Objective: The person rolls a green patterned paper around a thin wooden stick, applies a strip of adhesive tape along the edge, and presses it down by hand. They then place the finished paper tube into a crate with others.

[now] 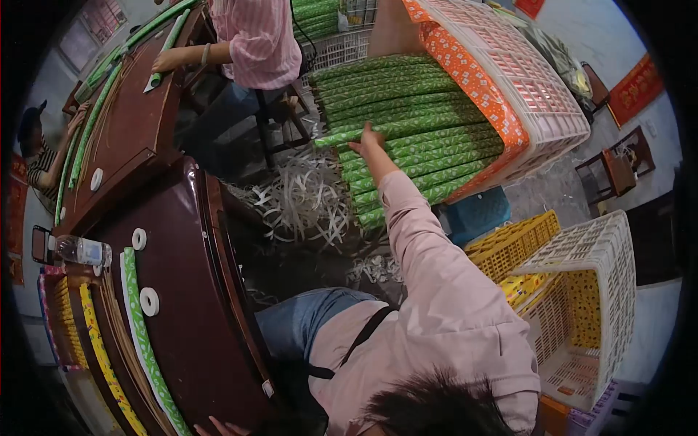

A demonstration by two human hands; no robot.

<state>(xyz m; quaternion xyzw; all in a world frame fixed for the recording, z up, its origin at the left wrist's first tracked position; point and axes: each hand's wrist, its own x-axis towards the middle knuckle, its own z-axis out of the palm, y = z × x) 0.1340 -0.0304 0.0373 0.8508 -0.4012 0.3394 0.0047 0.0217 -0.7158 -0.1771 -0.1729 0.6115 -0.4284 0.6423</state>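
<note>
My right hand (368, 142), in a pink sleeve, reaches out to a stack of green patterned paper rolls (414, 123) lying in a tilted white crate (542, 94) lined with orange paper. Its fingers close on the end of one green roll (339, 138) that sticks out from the stack's near side. Only the fingertips of my left hand (215, 427) show, at the bottom edge; they rest spread on the dark brown table (196, 291) and hold nothing.
White tape rolls (149, 301), long green and yellow strips (138, 327), a water bottle (81, 251) and a phone lie on the table. A person in a striped pink shirt (254, 40) works at a second table. Paper scraps (305, 200) litter the floor. Yellow (512, 243) and white (603, 291) crates stand at right.
</note>
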